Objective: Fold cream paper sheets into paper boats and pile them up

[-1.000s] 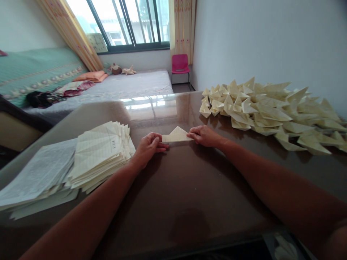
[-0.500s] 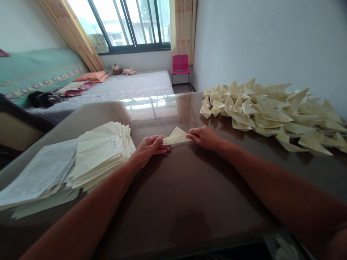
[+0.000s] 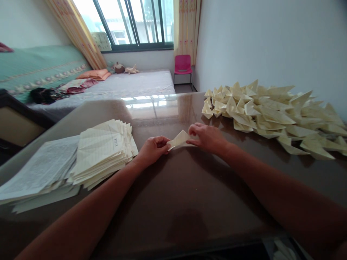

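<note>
Near the middle of the frame, a small folded paper [image 3: 180, 139] pinched at each end, just above the dark tabletop [image 3: 189, 187]: left hand [image 3: 152, 150] with fingers closed on the left corner, right hand [image 3: 208, 138] with fingers closed on the right edge. Probably very light, thin, easily creased or torn, so best held at folded edges and corners. Flat sheets [image 3: 103, 151] at left, finished folded shapes [image 3: 271, 112] heaped at right.

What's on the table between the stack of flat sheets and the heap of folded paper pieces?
In the head view: both hands, left hand and right hand, pinching one folded paper.
</note>
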`<state>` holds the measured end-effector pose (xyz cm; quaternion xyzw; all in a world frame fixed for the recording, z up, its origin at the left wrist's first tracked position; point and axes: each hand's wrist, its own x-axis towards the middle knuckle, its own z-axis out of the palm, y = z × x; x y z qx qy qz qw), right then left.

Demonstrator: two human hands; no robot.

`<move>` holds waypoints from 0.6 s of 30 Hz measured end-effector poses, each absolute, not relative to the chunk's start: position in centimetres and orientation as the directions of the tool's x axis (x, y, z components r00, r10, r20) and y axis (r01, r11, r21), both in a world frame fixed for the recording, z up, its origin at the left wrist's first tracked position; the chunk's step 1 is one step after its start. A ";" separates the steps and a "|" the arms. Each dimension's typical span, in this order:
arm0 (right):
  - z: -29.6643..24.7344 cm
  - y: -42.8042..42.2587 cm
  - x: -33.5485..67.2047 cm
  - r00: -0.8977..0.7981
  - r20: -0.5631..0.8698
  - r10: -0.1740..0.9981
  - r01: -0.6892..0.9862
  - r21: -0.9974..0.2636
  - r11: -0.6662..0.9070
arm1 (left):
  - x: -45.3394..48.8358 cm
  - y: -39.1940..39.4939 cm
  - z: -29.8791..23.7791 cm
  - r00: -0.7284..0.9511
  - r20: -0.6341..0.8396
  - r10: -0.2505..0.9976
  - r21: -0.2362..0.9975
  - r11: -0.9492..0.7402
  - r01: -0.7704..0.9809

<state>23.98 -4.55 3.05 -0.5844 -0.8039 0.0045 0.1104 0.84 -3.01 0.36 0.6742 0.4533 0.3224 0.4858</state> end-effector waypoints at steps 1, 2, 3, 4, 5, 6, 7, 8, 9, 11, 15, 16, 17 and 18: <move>3.1 -5.0 23.4 -0.339 0.244 0.909 0.915 -0.142 0.379 | 0.9 -3.1 0.4 0.389 0.013 0.921 0.926 -0.158 0.344; 3.1 -5.4 22.9 -0.390 0.292 0.873 0.883 -0.151 0.445 | 0.9 -3.1 0.4 0.398 0.027 0.917 0.900 -0.195 0.389; 3.1 -5.8 22.4 -0.429 0.326 0.842 0.854 -0.158 0.496 | 0.9 -3.2 0.4 0.406 0.039 0.913 0.876 -0.227 0.426; 3.1 -6.0 22.0 -0.441 0.349 0.827 0.839 -0.169 0.518 | 0.9 -3.2 0.4 0.411 0.051 0.910 0.857 -0.251 0.451; 3.0 -6.2 21.8 -0.436 0.360 0.825 0.833 -0.185 0.521 | 0.9 -3.3 0.4 0.410 0.065 0.910 0.847 -0.267 0.459; 2.9 -6.2 21.7 -0.419 0.359 0.834 0.836 -0.207 0.508 | 0.9 -3.4 0.3 0.406 0.079 0.911 0.848 -0.276 0.453; 2.8 -6.0 21.7 -0.397 0.346 0.850 0.842 -0.230 0.487 | 1.0 -3.4 0.3 0.400 0.095 0.912 0.855 -0.281 0.437; 2.7 -5.8 21.8 -0.378 0.324 0.867 0.849 -0.253 0.465 | 1.0 -3.5 0.2 0.394 0.111 0.912 0.864 -0.285 0.416; 2.5 -5.6 22.0 -0.364 0.301 0.881 0.853 -0.272 0.445 | 1.1 -3.6 0.1 0.393 0.121 0.911 0.872 -0.287 0.397; 2.2 -5.0 22.4 -0.343 0.273 0.899 0.856 -0.302 0.419 | 1.2 -3.7 0.1 0.410 0.122 0.904 0.874 -0.293 0.387; 1.7 -4.3 22.9 -0.352 0.253 0.901 0.832 -0.356 0.425 | 1.3 -3.8 0.1 0.438 0.112 0.892 0.838 -0.321 0.441; 1.6 -4.3 23.0 -0.366 0.242 0.899 0.824 -0.363 0.434 | 1.2 -3.8 0.2 0.441 0.114 0.890 0.828 -0.330 0.453; 1.5 -4.2 23.0 -0.378 0.228 0.897 0.820 -0.368 0.439 | 1.2 -3.7 0.2 0.445 0.118 0.888 0.818 -0.341 0.463; 1.4 -4.2 23.1 -0.389 0.209 0.897 0.817 -0.372 0.441 | 1.1 -3.7 0.3 0.454 0.121 0.883 0.808 -0.353 0.472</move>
